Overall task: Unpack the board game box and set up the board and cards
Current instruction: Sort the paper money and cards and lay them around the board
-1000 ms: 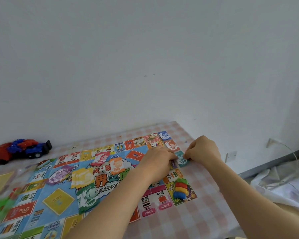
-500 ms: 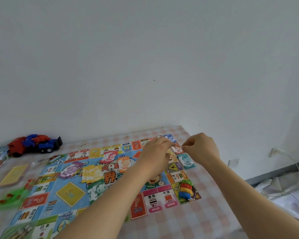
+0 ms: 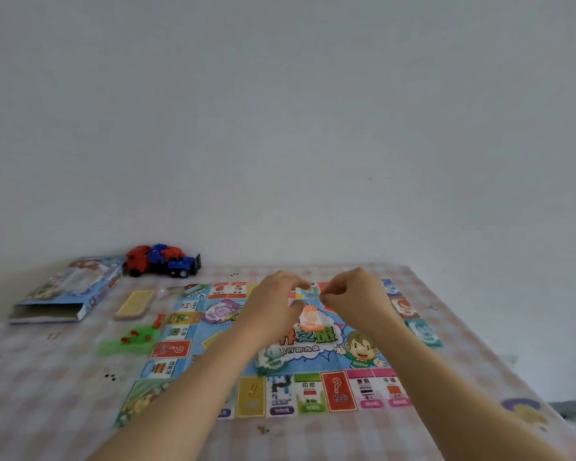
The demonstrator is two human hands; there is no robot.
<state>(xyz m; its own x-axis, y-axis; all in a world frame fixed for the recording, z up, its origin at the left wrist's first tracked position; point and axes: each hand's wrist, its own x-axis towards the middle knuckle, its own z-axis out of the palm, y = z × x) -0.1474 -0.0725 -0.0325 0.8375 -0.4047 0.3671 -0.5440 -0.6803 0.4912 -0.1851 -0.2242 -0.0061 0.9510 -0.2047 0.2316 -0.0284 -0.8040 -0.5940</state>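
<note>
Board (image 3: 338, 392) lies unfolded on the checked surface (image 3: 313, 439), ready for its money piles. My left hand (image 3: 273, 304) curls over the orange notes (image 3: 310, 320), my right hand (image 3: 356, 297) pinches thumb to forefinger; what either grips, I cannot tell.

Both arms reach forward and converge. The left forearm (image 3: 187, 387) comes up from the lower left and the right forearm (image 3: 439, 377) from the lower right, both bare. The left hand (image 3: 273, 304) is knuckles up, fingers curled down and thumb tucked toward them. The right hand (image 3: 356, 301) is just beside it, not touching, with thumb and forefinger tips (image 3: 325, 296) pressed together (whether they pinch anything is too small to tell).
</note>
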